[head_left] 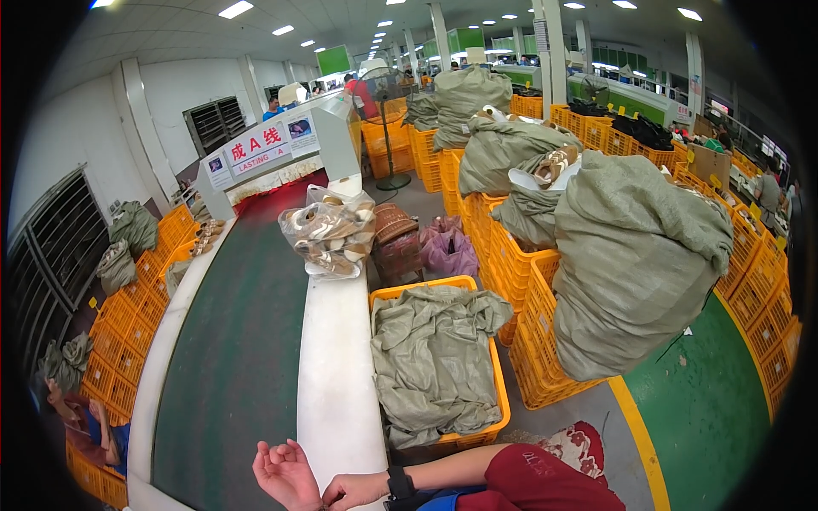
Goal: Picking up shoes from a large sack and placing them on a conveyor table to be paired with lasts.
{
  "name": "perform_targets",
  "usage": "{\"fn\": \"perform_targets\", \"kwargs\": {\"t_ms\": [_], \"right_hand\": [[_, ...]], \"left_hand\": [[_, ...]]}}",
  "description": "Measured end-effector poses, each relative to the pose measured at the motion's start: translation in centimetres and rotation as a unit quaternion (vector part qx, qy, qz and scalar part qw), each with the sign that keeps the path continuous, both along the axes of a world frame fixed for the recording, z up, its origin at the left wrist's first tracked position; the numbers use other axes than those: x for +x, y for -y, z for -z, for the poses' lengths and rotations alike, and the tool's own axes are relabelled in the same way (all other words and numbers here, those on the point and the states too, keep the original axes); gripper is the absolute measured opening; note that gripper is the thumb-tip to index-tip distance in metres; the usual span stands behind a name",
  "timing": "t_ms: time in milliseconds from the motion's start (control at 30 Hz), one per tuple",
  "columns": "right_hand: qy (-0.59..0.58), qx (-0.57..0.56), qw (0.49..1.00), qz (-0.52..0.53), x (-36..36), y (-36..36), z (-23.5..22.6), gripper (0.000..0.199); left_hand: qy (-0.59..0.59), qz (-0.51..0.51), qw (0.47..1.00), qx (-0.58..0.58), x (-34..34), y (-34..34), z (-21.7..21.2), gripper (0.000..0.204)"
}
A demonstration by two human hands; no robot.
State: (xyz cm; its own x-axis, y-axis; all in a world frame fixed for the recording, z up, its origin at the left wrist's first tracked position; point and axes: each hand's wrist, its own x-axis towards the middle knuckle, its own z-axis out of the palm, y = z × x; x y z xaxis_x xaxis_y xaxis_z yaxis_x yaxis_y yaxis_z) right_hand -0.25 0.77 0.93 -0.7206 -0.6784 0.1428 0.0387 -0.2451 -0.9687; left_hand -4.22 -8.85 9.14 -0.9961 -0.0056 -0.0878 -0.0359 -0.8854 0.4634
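Observation:
My left hand is palm up at the lower edge, over the white rim of the conveyor. Its fingers are loosely curled and apart, with nothing in them. My right hand reaches across from the right and touches my left wrist. Its fingers are closed there on something small, cut off by the picture's edge. A black watch sits on my right wrist. Just beyond my hands stands a yellow crate with a crumpled grey-green woven sack in it.
A green conveyor belt runs ahead on the left. On its white rim lies a clear bag of brown and white shoes. Stacked yellow crates and a bulging sack stand right. Another person sits far left.

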Motion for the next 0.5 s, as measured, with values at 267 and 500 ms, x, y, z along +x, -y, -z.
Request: {"fn": "perform_targets", "kwargs": {"t_ms": [267,500], "right_hand": [[-0.015,-0.004,1.0,-0.001,-0.18,0.07,0.47,0.022],[-0.001,-0.009,1.0,-0.001,-0.31,0.2,0.73,0.023]], "left_hand": [[-0.004,0.015,1.0,0.016,0.01,-0.07,0.05,0.015],[-0.011,0.015,1.0,0.011,-0.03,0.04,-0.07,0.015]]}}
